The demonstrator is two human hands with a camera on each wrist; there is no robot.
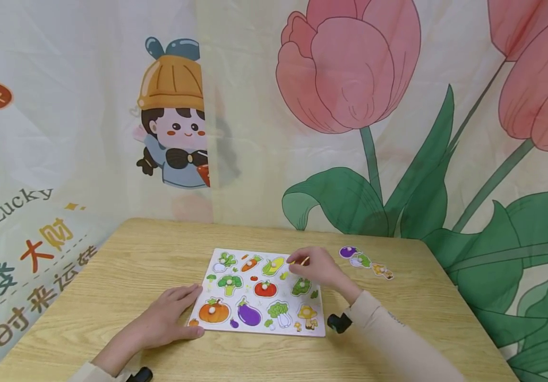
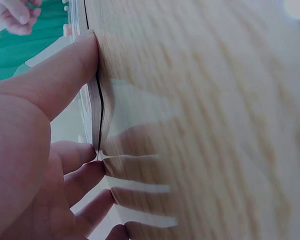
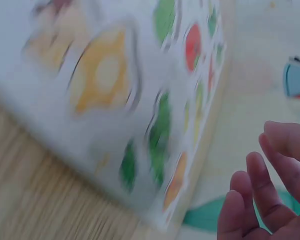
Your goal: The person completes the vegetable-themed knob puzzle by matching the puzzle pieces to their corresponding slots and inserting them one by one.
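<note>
A white vegetable puzzle board [image 1: 245,293] lies flat on the table. My left hand [image 1: 171,315] rests beside its lower left corner; in the left wrist view, the thumb and fingertips touch the board's side edge. Above the upper right corner hovers my right hand [image 1: 319,268], its fingers loosely bent. A red-orange piece [image 3: 176,181] lies on the board near that corner, apart from the fingers in the right wrist view. Knobs show on the pumpkin [image 1: 214,312], broccoli [image 1: 229,285], tomato [image 1: 265,289] and corn [image 1: 273,267]. The eggplant picture [image 1: 248,314] shows no knob.
Right of the board lie three loose pieces: a purple eggplant [image 1: 348,252], a green-and-white vegetable [image 1: 361,260] and a mushroom [image 1: 382,271]. The wooden table [image 1: 388,318] meets a printed cloth [image 1: 250,159] behind it.
</note>
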